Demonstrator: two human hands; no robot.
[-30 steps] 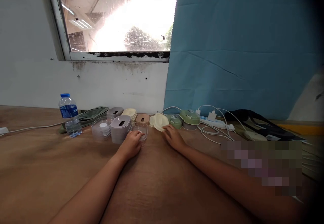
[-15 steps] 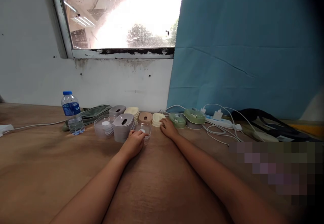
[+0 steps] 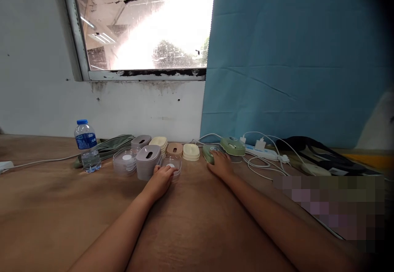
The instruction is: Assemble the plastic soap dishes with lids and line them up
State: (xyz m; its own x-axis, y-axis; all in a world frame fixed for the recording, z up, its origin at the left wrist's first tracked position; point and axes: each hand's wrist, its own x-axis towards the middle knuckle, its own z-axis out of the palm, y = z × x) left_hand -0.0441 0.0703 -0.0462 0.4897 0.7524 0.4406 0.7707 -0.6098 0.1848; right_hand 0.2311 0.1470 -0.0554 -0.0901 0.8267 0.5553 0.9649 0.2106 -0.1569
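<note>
My left hand (image 3: pixel 162 178) rests at the near left of a stack of clear plastic containers (image 3: pixel 176 163), its fingers curled over the rim. A white round sticker shows in the top one. My right hand (image 3: pixel 222 164) lies across a green lidded box (image 3: pixel 208 150), with its fingers spread over the lid; part of the box is hidden beneath it. Between my hands stands a short stack of cream lids (image 3: pixel 191 151). Left of my left hand is a stack of mauve lids with a dark slot (image 3: pixel 148 162).
More clear containers (image 3: pixel 125 162), cream pieces (image 3: pixel 159 142) and a peach one (image 3: pixel 175 148) stand around. A water bottle (image 3: pixel 88 149) and green pouch (image 3: pixel 112 146) are left. Rightward sit another green box (image 3: pixel 233 146), a power strip (image 3: pixel 261 152), white cables and a black bag (image 3: pixel 326 157).
My right hand has moved right, from the cream stack onto the green box. My left hand stays at the clear containers. The view has tilted up slightly.
</note>
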